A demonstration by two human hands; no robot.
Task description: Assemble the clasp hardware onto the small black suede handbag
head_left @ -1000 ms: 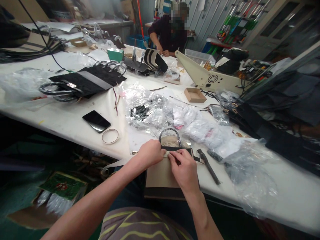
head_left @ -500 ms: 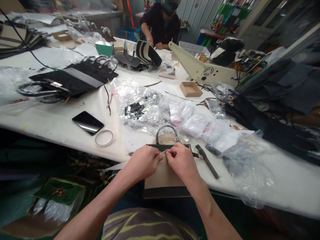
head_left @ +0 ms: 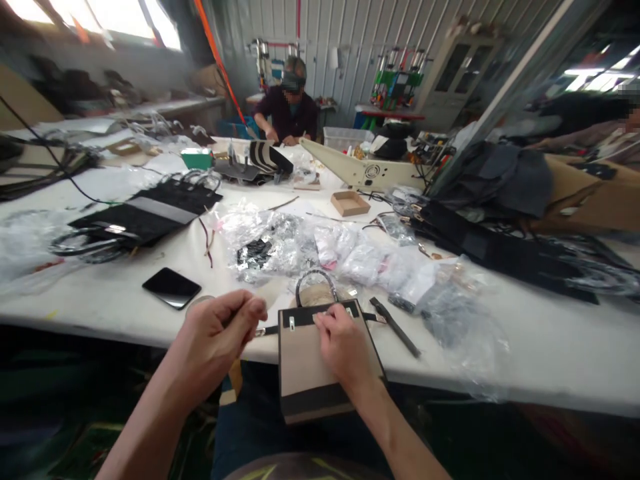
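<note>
A small tan handbag [head_left: 305,373] with black trim and a black loop handle stands against the near table edge, over my lap. My right hand [head_left: 343,350] rests on its front with fingertips closed on the black top band. My left hand [head_left: 220,337] is to the left of the bag, fingers curled in a pinch around the end of a thin black strap with a metal tip [head_left: 261,331] that runs to the bag's side.
A black phone [head_left: 171,288] and a ring lie to the left on the white table [head_left: 525,347]. Crinkled plastic bags [head_left: 320,250], a black strap piece [head_left: 397,325], flat black bags [head_left: 145,213] and a small cardboard box [head_left: 350,202] are behind. Another person sits at the far end.
My left hand has moved left off the bag's top, drawing the strap end out sideways. The bag's flap now lies closed. My view has tilted up, showing more of the room.
</note>
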